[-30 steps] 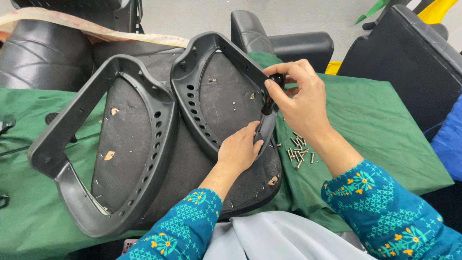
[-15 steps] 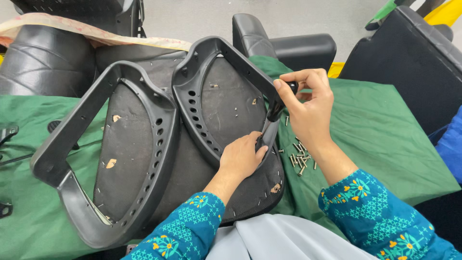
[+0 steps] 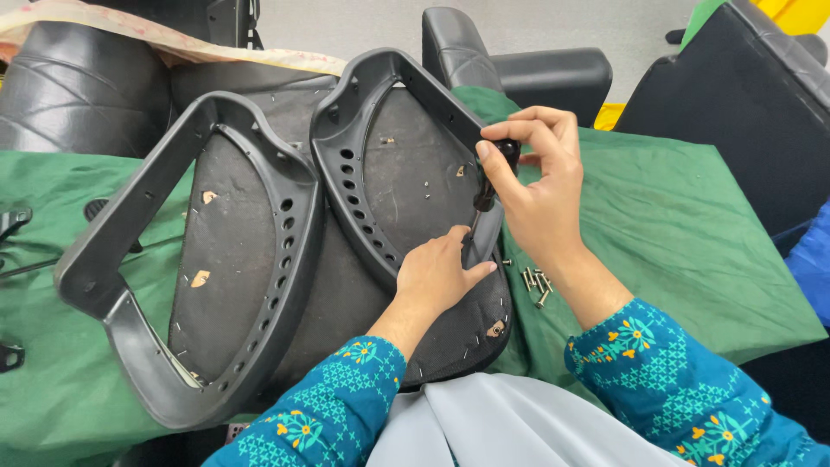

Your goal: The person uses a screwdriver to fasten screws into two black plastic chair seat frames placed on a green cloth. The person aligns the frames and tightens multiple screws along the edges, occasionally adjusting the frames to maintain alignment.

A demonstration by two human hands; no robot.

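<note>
An upturned black chair seat (image 3: 259,259) lies on a green cloth (image 3: 674,225), with two grey plastic armrest frames on it. My right hand (image 3: 540,186) grips the black handle of a screwdriver (image 3: 490,182) that stands upright on the lower end of the right armrest frame (image 3: 389,156). My left hand (image 3: 439,275) rests on the seat at that same spot, fingers around the frame's end by the screwdriver tip. The left armrest frame (image 3: 138,259) lies untouched.
Several loose screws (image 3: 536,284) lie on the cloth just right of the seat. Black padded chair parts stand behind (image 3: 78,86) and at the far right (image 3: 743,112). Small black parts (image 3: 13,220) sit at the left edge.
My right hand has lifted and turned on the screwdriver handle while the view shifted slightly. My left hand stays at the frame's lower end.
</note>
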